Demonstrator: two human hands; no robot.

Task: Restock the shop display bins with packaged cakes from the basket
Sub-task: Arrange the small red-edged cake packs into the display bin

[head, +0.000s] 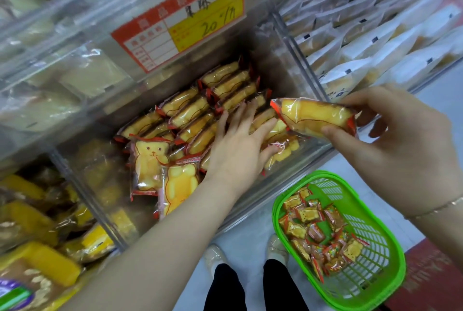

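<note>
A clear display bin (295, 65) in the middle holds several rows of yellow bear-shaped packaged cakes (190, 110) standing on edge. Two bear cakes (150, 162) lie flat at its near left. My left hand (238, 145) lies flat on the cakes at the bin's near right, fingers spread and straight. My right hand (398, 140) pinches one wrapped cake (315, 117) by its red-edged end, held just above the bin's right rim. A green plastic basket (375, 240) on the floor at lower right holds several more wrapped cakes (315, 230).
A red and yellow price card (180, 17) hangs over the bin's far side. White-wrapped cakes (375, 42) fill the bin to the right. Yellow cake packs (37, 230) fill the bin at lower left. My shoes (275, 248) stand on the pale floor beside the basket.
</note>
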